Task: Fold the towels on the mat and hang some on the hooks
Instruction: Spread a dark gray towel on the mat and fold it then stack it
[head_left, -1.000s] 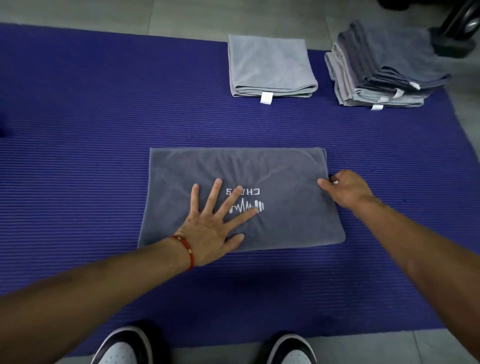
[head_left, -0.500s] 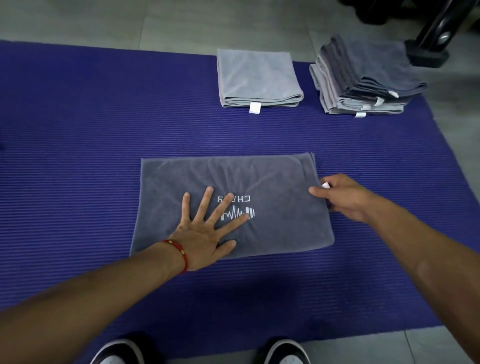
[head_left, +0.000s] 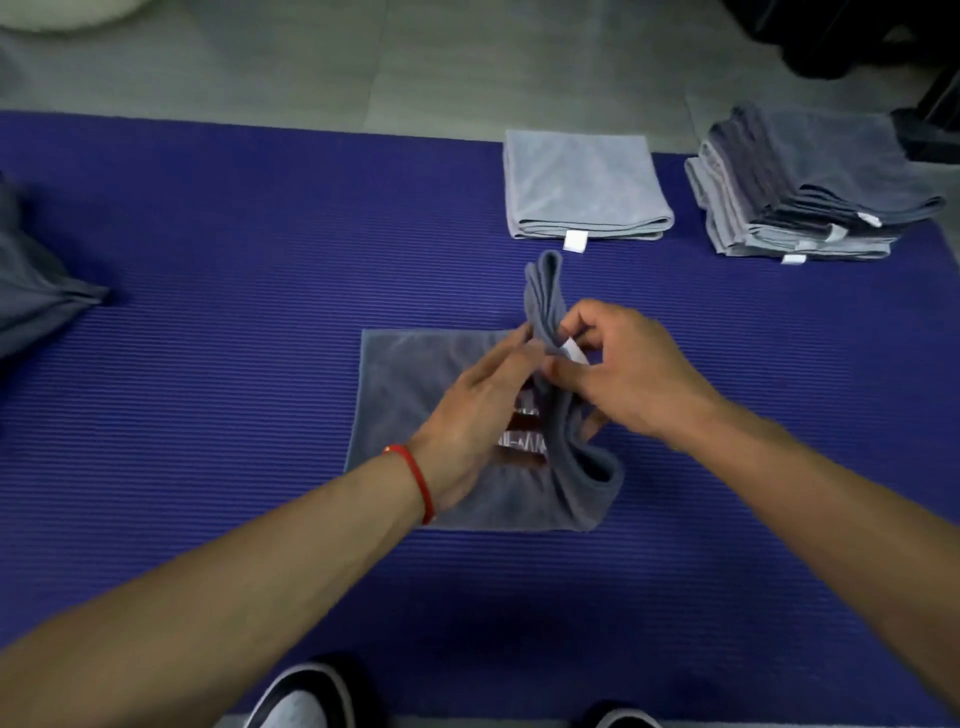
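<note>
Head view. A dark grey towel (head_left: 415, 395) is seen on the blue mat (head_left: 208, 364), near centre; its left half lies flat, while its right edge is lifted and stands folded upward. The raised edge is pinched by the right hand (head_left: 628, 374), thumb and fingers curled round the cloth beside a small white tag (head_left: 574, 352). The left hand (head_left: 483, 415) is laid on the flat part with fingers straight and close together, tips touching the lifted fold. A red bracelet (head_left: 415, 480) is worn on the left wrist. Part of a white print on the towel is visible below the left hand.

At the far side of the mat a folded light grey towel (head_left: 584, 184) is placed; to its right, a stack of folded towels (head_left: 800, 192). At the left edge, further grey cloth (head_left: 31, 291) is partly visible. Two shoes (head_left: 301, 699) are seen at the near edge.
</note>
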